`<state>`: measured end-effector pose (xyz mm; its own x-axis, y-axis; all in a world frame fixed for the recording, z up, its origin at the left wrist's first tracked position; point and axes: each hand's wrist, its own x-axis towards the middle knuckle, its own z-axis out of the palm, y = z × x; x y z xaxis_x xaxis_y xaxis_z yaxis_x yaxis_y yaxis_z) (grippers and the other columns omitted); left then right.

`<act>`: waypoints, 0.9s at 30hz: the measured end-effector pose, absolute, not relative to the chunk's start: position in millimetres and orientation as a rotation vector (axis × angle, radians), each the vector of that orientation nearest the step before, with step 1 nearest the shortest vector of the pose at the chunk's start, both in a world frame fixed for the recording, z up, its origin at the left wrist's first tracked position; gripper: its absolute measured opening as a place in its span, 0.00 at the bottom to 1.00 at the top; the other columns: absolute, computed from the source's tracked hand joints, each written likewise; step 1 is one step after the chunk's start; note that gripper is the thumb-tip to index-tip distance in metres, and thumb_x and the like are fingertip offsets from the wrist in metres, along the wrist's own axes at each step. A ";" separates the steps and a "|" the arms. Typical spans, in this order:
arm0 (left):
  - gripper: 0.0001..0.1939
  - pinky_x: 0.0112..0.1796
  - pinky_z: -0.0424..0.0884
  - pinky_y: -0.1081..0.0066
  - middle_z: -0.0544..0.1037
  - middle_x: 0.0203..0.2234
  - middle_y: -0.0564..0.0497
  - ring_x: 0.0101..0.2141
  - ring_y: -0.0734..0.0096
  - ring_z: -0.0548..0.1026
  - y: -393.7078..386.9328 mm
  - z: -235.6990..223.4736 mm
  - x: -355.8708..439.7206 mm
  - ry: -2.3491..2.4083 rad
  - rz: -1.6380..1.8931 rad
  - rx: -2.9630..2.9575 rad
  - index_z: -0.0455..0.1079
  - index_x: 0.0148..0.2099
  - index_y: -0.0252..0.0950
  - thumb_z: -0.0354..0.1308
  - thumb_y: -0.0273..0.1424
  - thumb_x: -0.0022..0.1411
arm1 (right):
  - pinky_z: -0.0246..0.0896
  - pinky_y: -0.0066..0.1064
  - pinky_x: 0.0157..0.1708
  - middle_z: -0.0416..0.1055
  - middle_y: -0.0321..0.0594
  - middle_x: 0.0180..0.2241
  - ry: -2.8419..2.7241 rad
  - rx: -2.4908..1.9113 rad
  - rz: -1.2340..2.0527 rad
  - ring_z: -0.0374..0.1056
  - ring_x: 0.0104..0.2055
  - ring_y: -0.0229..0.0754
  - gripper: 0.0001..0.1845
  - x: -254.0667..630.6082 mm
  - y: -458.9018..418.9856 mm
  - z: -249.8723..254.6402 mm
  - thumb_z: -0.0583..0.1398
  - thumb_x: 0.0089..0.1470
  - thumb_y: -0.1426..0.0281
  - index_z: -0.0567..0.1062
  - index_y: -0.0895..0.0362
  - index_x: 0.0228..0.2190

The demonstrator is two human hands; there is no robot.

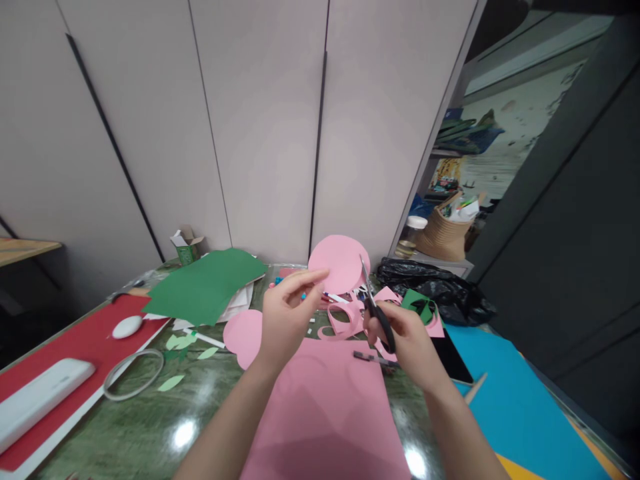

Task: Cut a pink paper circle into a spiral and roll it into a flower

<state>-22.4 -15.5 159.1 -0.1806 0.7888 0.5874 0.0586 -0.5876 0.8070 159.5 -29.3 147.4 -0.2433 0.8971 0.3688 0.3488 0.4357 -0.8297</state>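
Note:
My left hand [293, 313] pinches a round pink paper disc [340, 260] by its lower left edge, holding it upright above the table. In my right hand [403, 337] are black-handled scissors [373, 303], fingers around the loops. Their blades point up at the disc's right edge; how far apart they are is hard to tell. Below both hands lies a large pink paper sheet [330, 407]. More cut pink rounds [244, 335] rest left of my left wrist. Curled pink offcuts [345, 320] lie between the hands, and a dark pen [373, 358] lies under the right one.
A green sheet [205, 287] covers white papers at the back left. Leaf-shaped green cutouts [171, 383], a grey ring [134, 375] and a white mouse [127, 327] lie at left. Blue paper [520, 393] and a black plastic bag [430, 287] are at right. Cabinet doors [265, 133] stand behind.

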 end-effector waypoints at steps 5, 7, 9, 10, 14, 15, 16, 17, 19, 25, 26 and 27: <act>0.10 0.42 0.71 0.69 0.78 0.37 0.47 0.39 0.68 0.75 -15.3 158.8 -22.9 0.985 1.835 1.555 0.75 0.39 0.36 0.58 0.29 0.53 | 0.52 0.26 0.24 0.65 0.33 0.18 -1.788 -1.073 0.783 0.59 0.23 0.35 0.12 159.4 -30.4 147.3 0.54 0.52 0.70 0.67 0.57 0.19; 0.11 0.41 0.71 0.70 0.78 0.38 0.47 0.38 0.69 0.74 -14.9 157.6 -23.0 0.962 1.840 1.545 0.75 0.40 0.36 0.58 0.28 0.53 | 0.51 0.26 0.24 0.65 0.33 0.19 -1.795 -1.075 0.781 0.59 0.23 0.35 0.12 159.9 -30.2 146.8 0.54 0.52 0.71 0.67 0.57 0.19; 0.12 0.39 0.71 0.72 0.77 0.39 0.47 0.37 0.71 0.74 -14.3 156.4 -22.9 0.929 1.849 1.531 0.74 0.41 0.37 0.59 0.28 0.52 | 0.52 0.26 0.25 0.66 0.33 0.19 -1.791 -1.083 0.787 0.60 0.24 0.35 0.11 160.6 -29.4 146.2 0.54 0.51 0.71 0.67 0.57 0.19; 0.13 0.39 0.71 0.73 0.76 0.39 0.47 0.36 0.72 0.73 -14.0 155.8 -22.7 0.914 1.855 1.524 0.74 0.42 0.37 0.59 0.28 0.52 | 0.52 0.26 0.25 0.66 0.33 0.19 -1.786 -1.090 0.792 0.60 0.24 0.36 0.11 160.9 -28.9 146.0 0.54 0.51 0.71 0.67 0.57 0.19; 0.16 0.34 0.71 0.74 0.76 0.33 0.48 0.31 0.75 0.72 -12.5 154.2 -21.6 0.895 1.876 1.500 0.73 0.45 0.36 0.60 0.27 0.50 | 0.52 0.26 0.25 0.66 0.33 0.19 -1.782 -1.093 0.813 0.60 0.24 0.36 0.10 160.6 -28.2 147.0 0.54 0.51 0.71 0.68 0.57 0.20; 0.17 0.33 0.71 0.75 0.75 0.31 0.49 0.29 0.76 0.71 -12.1 153.9 -21.4 0.894 1.883 1.494 0.72 0.45 0.36 0.61 0.27 0.50 | 0.52 0.26 0.25 0.66 0.33 0.19 -1.784 -1.089 0.819 0.60 0.24 0.36 0.11 160.3 -28.5 147.6 0.54 0.52 0.71 0.68 0.57 0.20; 0.17 0.32 0.71 0.75 0.75 0.28 0.50 0.28 0.76 0.71 -11.7 153.6 -21.2 0.892 1.889 1.488 0.72 0.45 0.36 0.61 0.27 0.50 | 0.52 0.26 0.25 0.65 0.34 0.19 -1.786 -1.085 0.824 0.60 0.23 0.35 0.11 159.9 -29.0 148.1 0.54 0.51 0.71 0.67 0.58 0.19; 0.18 0.31 0.70 0.76 0.74 0.27 0.51 0.27 0.77 0.70 -11.4 153.2 -21.1 0.888 1.893 1.485 0.72 0.46 0.36 0.61 0.27 0.50 | 0.52 0.26 0.24 0.65 0.34 0.18 -1.786 -1.082 0.829 0.59 0.23 0.35 0.12 159.7 -29.5 148.6 0.54 0.51 0.70 0.67 0.58 0.18; 0.18 0.31 0.70 0.76 0.73 0.26 0.51 0.27 0.77 0.69 -11.2 152.7 -21.0 0.877 1.888 1.486 0.72 0.46 0.36 0.61 0.27 0.50 | 0.51 0.26 0.24 0.65 0.34 0.18 -1.786 -1.066 0.841 0.59 0.23 0.35 0.12 159.6 -30.3 149.0 0.55 0.51 0.69 0.66 0.58 0.18; 0.17 0.31 0.70 0.77 0.73 0.29 0.50 0.28 0.78 0.69 -14.2 154.1 -21.5 0.911 1.815 1.532 0.72 0.45 0.36 0.60 0.28 0.51 | 0.49 0.25 0.22 0.63 0.34 0.19 -1.766 -0.996 0.903 0.57 0.23 0.35 0.11 161.7 -29.8 147.2 0.54 0.51 0.67 0.67 0.58 0.21; 0.16 0.31 0.70 0.77 0.73 0.30 0.50 0.28 0.78 0.69 -14.8 154.6 -21.7 0.916 1.798 1.550 0.72 0.45 0.36 0.60 0.28 0.51 | 0.49 0.25 0.22 0.63 0.34 0.20 -1.762 -0.999 0.900 0.57 0.23 0.35 0.11 161.9 -29.6 147.0 0.54 0.51 0.67 0.67 0.58 0.21; 0.16 0.31 0.70 0.77 0.74 0.30 0.50 0.27 0.78 0.69 -15.1 155.0 -21.8 0.918 1.782 1.566 0.72 0.45 0.36 0.60 0.27 0.51 | 0.49 0.25 0.22 0.62 0.34 0.20 -1.759 -1.004 0.893 0.56 0.23 0.35 0.11 162.1 -29.4 146.9 0.55 0.51 0.67 0.67 0.58 0.21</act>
